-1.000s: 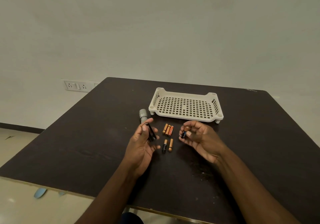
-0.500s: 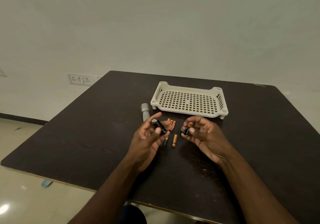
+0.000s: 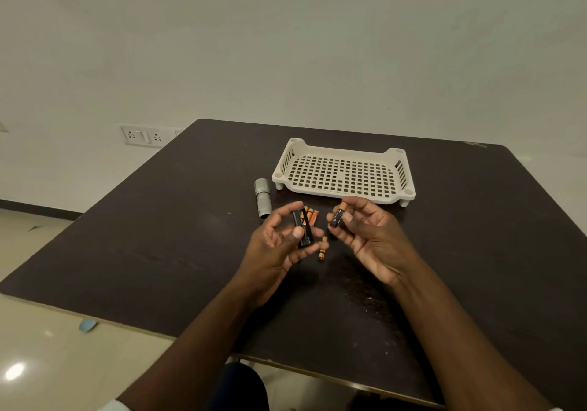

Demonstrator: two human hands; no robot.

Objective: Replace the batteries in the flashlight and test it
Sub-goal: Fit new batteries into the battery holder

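Two bare arms come up from the bottom edge. The left hand [image 3: 279,245] and the right hand [image 3: 368,239] wear no gloves, rings or watch. A bit of white sleeve [image 3: 111,406] shows at the left arm's bottom edge.

— Count on the table [image 3: 158,252]?
— One grey flashlight body [image 3: 263,197], one white tray [image 3: 343,174], one black battery holder [image 3: 301,227].
— Batteries?
— One held battery [image 3: 337,216]; loose batteries [image 3: 313,216] partly hidden, at least four.

A black battery holder [image 3: 302,228] is gripped by the left hand [image 3: 279,245]; a battery [image 3: 337,215] is pinched by the right hand [image 3: 370,236].
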